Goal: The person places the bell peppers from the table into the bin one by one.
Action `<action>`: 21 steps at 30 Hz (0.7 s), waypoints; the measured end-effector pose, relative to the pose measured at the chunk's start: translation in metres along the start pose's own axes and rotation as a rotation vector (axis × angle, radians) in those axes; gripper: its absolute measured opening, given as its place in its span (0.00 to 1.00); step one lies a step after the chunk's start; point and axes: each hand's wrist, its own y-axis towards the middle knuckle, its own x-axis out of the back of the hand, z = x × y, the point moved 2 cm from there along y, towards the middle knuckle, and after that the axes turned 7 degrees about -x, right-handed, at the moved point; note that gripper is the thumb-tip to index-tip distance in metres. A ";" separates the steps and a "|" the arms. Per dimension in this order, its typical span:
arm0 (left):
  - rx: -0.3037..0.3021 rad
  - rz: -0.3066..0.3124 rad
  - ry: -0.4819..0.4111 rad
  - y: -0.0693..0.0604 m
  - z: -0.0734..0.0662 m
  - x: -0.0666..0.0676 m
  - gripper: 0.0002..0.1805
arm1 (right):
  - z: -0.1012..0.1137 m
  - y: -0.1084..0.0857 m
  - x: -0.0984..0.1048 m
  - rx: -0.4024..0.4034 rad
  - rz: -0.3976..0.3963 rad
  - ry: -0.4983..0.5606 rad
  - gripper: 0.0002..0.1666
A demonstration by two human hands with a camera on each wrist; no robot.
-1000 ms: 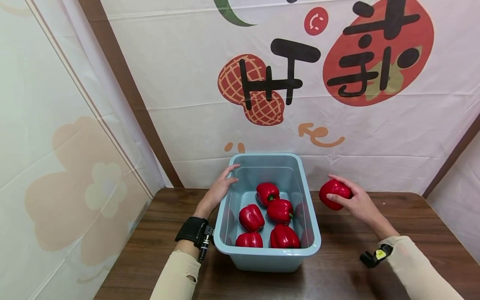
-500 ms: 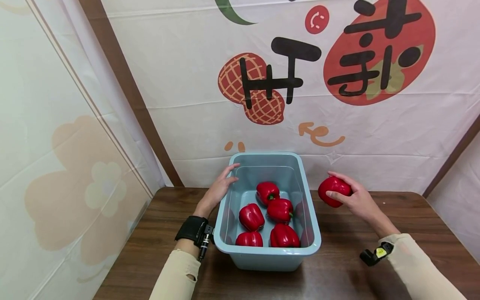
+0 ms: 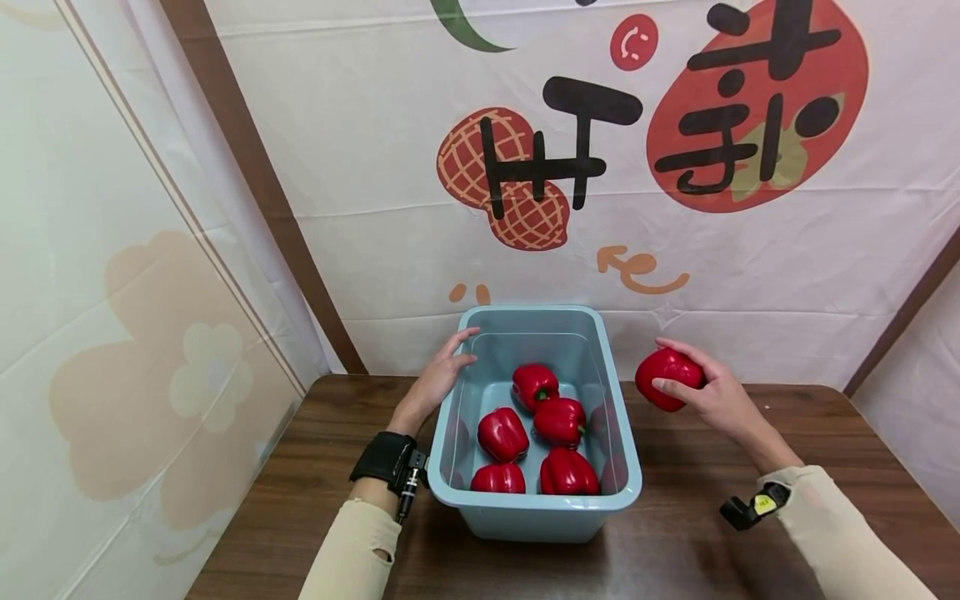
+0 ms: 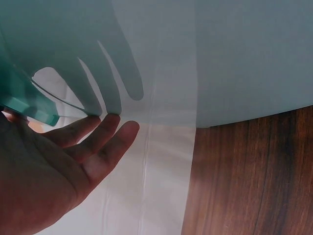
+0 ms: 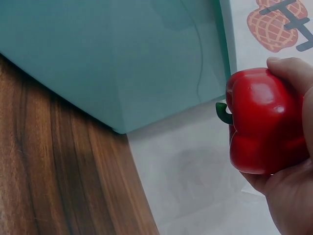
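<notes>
Inside the light blue plastic bin [image 3: 536,502], several red bell peppers [image 3: 503,435] lie on the bottom. My left hand [image 3: 435,379] rests at the bin's left rim, two digits reaching over the edge. In the left wrist view the other fingers [image 4: 105,139] stretch out loosely, their tips against or very near the outer wall. To the right of the bin, my right hand [image 3: 716,396] grips another red bell pepper [image 3: 667,379] above the table. Its green stem [image 5: 223,113] points toward the bin in the right wrist view.
The bin stands on a dark brown wooden table [image 3: 697,533], close to a white printed cloth [image 3: 375,208] hanging behind. Another cloth panel [image 3: 112,292] hangs at the left. Black straps [image 3: 384,460] sit on the wrists.
My right hand has risen slightly with the bell pepper, staying right of the bin. The left hand and the peppers in the bin have kept their places.
</notes>
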 end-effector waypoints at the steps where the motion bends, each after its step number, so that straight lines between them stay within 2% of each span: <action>1: 0.001 -0.002 0.001 0.000 0.000 0.000 0.28 | 0.001 0.000 0.000 0.005 0.000 0.000 0.40; 11: 0.001 0.001 -0.002 -0.001 0.000 0.000 0.27 | 0.008 0.000 -0.001 0.032 -0.009 -0.010 0.39; 21: 0.038 0.048 -0.030 0.002 0.000 0.003 0.29 | 0.015 -0.001 0.002 0.065 -0.025 -0.014 0.40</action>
